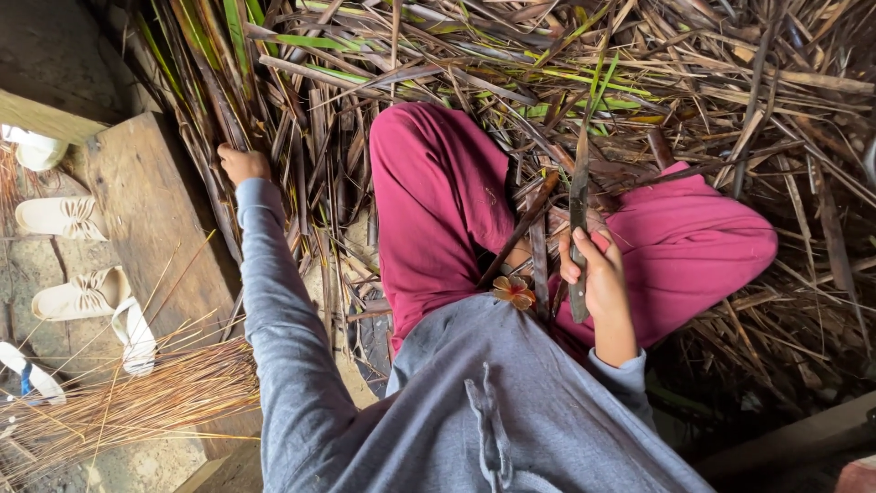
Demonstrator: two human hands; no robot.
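I sit cross-legged in red trousers among a heap of dry brown and green palm leaves [566,73]. My left hand [243,164] reaches out to the left and grips a long dark leaf strip [219,110] in the pile. My right hand [598,269] rests over my lap, closed around the handle of a long knife [579,196] whose blade points upward and away from me. A few dry leaf strips [538,228] lie across my lap beside the knife.
A bundle of thin straw-coloured sticks [119,402] lies at the lower left on a wooden plank [146,210]. Several pale sandals [82,297] sit on the ground at the far left. A wooden beam [794,438] runs along the lower right.
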